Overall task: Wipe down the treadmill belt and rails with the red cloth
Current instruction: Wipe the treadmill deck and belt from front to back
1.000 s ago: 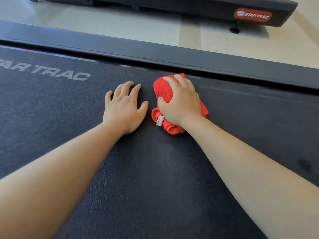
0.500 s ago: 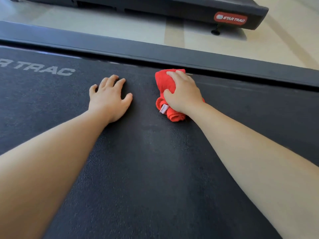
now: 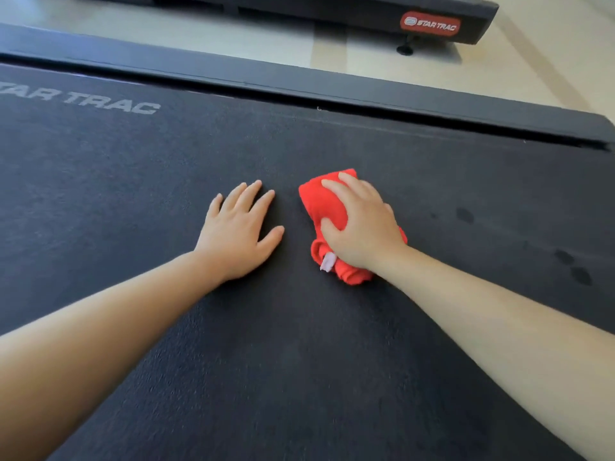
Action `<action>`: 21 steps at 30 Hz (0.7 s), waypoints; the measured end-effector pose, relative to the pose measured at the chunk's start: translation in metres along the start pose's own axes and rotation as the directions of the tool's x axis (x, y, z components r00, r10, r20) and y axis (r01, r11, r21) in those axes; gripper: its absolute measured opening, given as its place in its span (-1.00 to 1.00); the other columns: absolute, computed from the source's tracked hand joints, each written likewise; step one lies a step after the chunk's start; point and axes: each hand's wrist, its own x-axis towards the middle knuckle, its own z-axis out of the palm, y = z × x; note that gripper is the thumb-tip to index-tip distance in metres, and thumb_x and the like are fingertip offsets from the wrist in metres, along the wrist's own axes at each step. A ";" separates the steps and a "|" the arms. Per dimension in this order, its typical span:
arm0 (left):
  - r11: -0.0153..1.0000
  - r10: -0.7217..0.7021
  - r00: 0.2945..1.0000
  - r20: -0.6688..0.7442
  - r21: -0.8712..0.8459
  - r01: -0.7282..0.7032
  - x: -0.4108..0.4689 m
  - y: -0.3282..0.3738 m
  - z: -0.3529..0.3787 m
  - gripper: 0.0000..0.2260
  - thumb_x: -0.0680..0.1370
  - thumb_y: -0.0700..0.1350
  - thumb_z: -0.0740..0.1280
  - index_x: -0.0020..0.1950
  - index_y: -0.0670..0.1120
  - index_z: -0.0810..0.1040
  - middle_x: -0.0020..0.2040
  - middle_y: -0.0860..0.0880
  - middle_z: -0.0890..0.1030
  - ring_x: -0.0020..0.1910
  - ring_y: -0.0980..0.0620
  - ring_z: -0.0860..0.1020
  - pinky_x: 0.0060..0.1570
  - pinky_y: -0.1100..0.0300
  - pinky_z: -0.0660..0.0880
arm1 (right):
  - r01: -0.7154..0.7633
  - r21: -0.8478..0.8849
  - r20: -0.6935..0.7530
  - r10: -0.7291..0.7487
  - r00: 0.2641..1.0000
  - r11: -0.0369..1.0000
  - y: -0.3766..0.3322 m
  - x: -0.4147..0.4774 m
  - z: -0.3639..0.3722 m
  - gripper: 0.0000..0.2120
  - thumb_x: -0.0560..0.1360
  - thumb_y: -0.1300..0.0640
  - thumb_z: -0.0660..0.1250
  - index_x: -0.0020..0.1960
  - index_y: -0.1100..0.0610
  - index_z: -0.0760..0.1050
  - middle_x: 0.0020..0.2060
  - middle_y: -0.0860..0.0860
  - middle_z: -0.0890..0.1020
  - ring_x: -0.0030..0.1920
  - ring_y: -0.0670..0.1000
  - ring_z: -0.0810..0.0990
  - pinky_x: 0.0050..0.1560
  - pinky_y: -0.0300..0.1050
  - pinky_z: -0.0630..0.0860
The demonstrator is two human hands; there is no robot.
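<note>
Far left of the belt had the STAR TRAC print. Left hand was flat on the belt w/ fingers straight and slightly spread, thumb out to the side, holding nothing. Just beside it the red cloth sat bunched up on the belt, well short of the rail. Right hand was on top, fingers curled over the far end, thumb dug into the side, white tag poking out underneath. Few dark spots further right.

the right hand and the red cloth it grips have drawn back from the far rail onto mid-belt, the flat left hand retreating alongside.
</note>
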 end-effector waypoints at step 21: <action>0.999 0.044 0.999 -0.016 -0.017 -0.044 -0.029 0.011 -0.004 -0.35 0.49 0.25 0.18 0.50 -0.01 0.18 0.53 -0.06 0.13 0.51 -0.08 0.03 0.46 -0.10 -0.03 | -0.143 -0.011 -0.053 0.142 0.988 0.990 0.009 -0.080 -0.014 -0.45 0.46 0.03 0.26 0.43 -0.01 0.26 0.49 0.01 0.19 0.48 0.02 0.10 0.31 0.10 0.23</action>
